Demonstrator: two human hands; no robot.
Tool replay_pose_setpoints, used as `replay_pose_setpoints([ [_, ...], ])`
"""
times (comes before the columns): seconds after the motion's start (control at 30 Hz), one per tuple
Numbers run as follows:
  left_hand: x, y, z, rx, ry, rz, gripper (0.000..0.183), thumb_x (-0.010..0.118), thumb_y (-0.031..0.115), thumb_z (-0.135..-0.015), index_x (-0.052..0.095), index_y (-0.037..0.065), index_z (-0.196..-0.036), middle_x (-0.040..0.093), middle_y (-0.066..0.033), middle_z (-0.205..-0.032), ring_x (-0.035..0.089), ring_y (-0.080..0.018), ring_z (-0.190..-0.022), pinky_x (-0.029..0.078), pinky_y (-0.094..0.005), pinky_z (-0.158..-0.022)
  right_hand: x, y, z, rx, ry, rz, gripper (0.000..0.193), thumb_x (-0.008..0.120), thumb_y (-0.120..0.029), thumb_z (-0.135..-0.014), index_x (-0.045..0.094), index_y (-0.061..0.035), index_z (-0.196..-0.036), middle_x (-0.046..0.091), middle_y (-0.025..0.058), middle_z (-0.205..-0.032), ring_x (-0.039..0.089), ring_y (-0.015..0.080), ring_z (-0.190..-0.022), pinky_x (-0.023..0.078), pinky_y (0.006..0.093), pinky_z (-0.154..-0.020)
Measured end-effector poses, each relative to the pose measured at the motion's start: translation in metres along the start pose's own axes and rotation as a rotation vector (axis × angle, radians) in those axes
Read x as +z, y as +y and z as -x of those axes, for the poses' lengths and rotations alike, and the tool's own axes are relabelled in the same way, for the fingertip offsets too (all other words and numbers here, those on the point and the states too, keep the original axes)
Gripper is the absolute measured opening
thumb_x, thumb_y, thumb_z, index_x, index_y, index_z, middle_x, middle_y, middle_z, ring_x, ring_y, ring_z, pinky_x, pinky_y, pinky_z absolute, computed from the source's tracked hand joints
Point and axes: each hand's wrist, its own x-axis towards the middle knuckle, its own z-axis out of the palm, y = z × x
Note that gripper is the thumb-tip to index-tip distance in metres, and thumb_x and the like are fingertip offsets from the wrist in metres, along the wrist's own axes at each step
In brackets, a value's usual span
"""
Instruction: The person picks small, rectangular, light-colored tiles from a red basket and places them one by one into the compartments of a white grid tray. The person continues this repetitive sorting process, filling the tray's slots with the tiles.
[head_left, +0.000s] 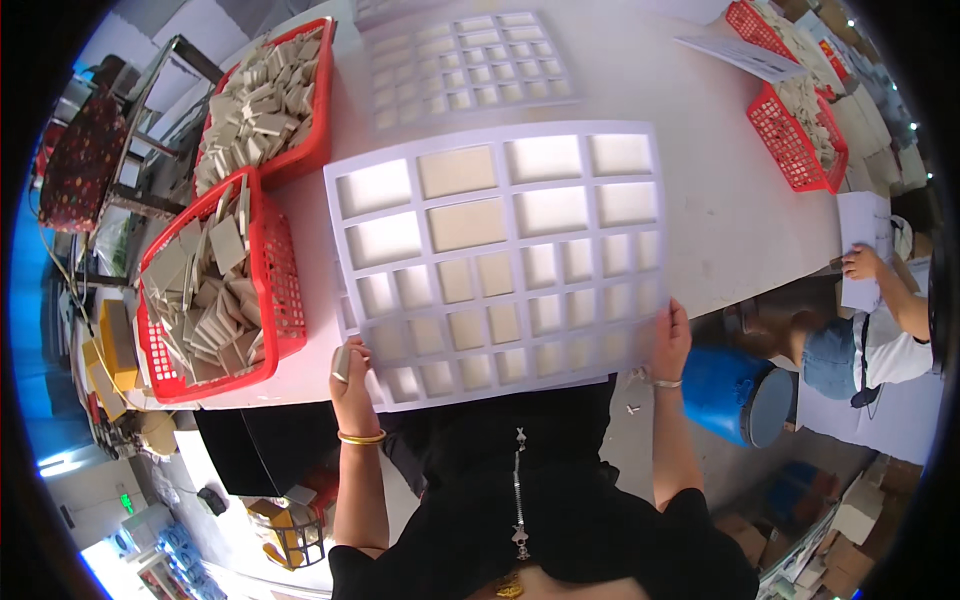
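I had both hands closed on the white grid frame (500, 260), left hand (350, 375) and right hand (672, 340) gripping its near corners on the table (700, 150); I judged that squaring it came next.

grid tray (500, 262): white | tiles (466, 224): beige | baskets (285, 290): red mesh | drum (722, 388): blue

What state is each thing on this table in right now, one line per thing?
White grid template: flat on the table, a few cells filled with beige tiles, most bare.
Left hand: gripping the template's near-left corner.
Right hand: gripping its right edge.
Near red basket: heaped with tiles.
Far red basket: heaped with tiles.
Second template: flat, unattended.
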Motion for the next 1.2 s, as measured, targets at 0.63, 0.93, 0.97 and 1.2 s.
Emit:
replay_pose_setpoints([
  [0.63, 0.220, -0.012, 0.031, -0.221, -0.971, 0.003, 0.036, 0.040, 0.036, -0.100, 0.057, 0.005, -0.101, 0.052, -0.0014, -0.063, 0.046, -0.0087, -0.055, 0.038, -0.0243, -0.051, -0.090, -0.027, -0.142, -0.324, -0.272, 0.350, 0.037, 0.062, -0.012, -0.086, 0.055, -0.0080, -0.123, 0.061, 0.0061, -0.116, 0.061, 0.0153, -0.091, 0.048, 0.0298, -0.078],
  [0.93, 0.120, -0.006, 0.022, -0.134, -0.564, 0.234, 0.052, 0.031, 0.052, -0.098, 0.045, 0.006, -0.117, 0.056, -0.0064, -0.093, 0.050, -0.0096, -0.061, 0.039, -0.0217, -0.046, 0.139, -0.156, -0.005, -0.500, -1.165, -0.044, 0.017, 0.067, -0.007, -0.081, 0.064, -0.0054, -0.098, 0.065, 0.0067, -0.085, 0.060, 0.0168, -0.071, 0.049, 0.0284, -0.065],
  [0.97, 0.103, -0.009, 0.019, -0.136, -0.455, 0.207, 0.050, 0.033, 0.050, -0.099, 0.045, 0.005, -0.118, 0.056, -0.0065, -0.095, 0.051, -0.0101, -0.064, 0.040, -0.0214, -0.047, 0.157, -0.161, 0.001, -0.486, -1.119, -0.075, 0.017, 0.067, -0.006, -0.081, 0.064, -0.0049, -0.098, 0.065, 0.0056, -0.082, 0.060, 0.0147, -0.069, 0.049, 0.0272, -0.063],
  [1.2, 0.003, -0.011, -0.005, 0.491, 0.164, -0.598, 0.028, 0.059, 0.010, -0.086, 0.050, 0.000, -0.111, 0.056, -0.0139, -0.106, 0.053, -0.0283, -0.099, 0.041, -0.0385, -0.087, 0.269, -0.133, 0.005, -0.406, -1.009, -0.027, 0.014, 0.068, -0.006, -0.082, 0.063, -0.0024, -0.095, 0.068, 0.0065, -0.080, 0.063, 0.0114, -0.069, 0.051, 0.0253, -0.065],
])
